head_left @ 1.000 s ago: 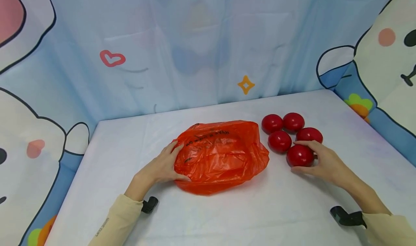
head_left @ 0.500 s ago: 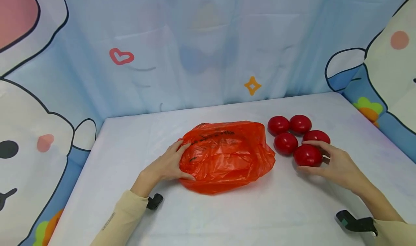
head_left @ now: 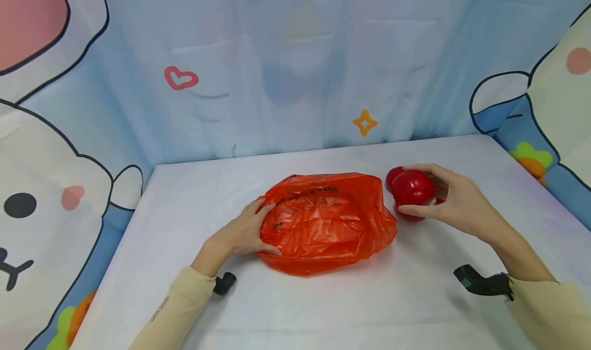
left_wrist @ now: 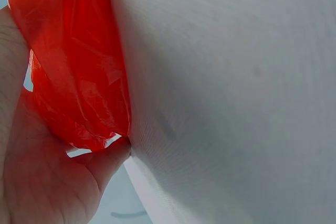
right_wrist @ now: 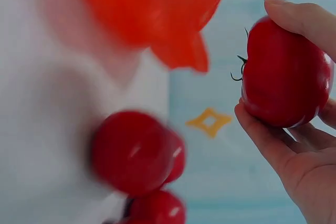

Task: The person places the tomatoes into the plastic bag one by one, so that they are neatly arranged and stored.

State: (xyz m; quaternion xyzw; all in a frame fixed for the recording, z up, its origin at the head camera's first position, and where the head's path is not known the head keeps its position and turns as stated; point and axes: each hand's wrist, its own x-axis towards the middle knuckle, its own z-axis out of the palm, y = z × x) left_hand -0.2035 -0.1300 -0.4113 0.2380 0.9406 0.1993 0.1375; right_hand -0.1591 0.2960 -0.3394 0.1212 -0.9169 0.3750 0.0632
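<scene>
An orange-red plastic bag (head_left: 325, 227) with dark printing lies on the table. At its left end my left hand (head_left: 242, 231) holds it, thumb at the front and fingers over the side; in the left wrist view the palm (left_wrist: 47, 182) faces the bag and a fingertip touches the table. To the right of the bag, my right hand (head_left: 461, 201) grips a red tomato (head_left: 413, 188) between thumb and fingers, raised off the table. Its green stem end shows in the right wrist view. Several other tomatoes (right_wrist: 131, 150) sit below it, mostly hidden in the head view.
A white cloth (head_left: 332, 309) covers the table. Behind it hangs a light blue curtain (head_left: 295, 73) with cartoon prints. A black wrist-camera mount (head_left: 482, 282) sticks out from the right sleeve, another (head_left: 224, 283) from the left.
My right hand has lifted the nearest tomato and carried it up and left over the others. The left hand stays on the bag. The head view has shifted slightly.
</scene>
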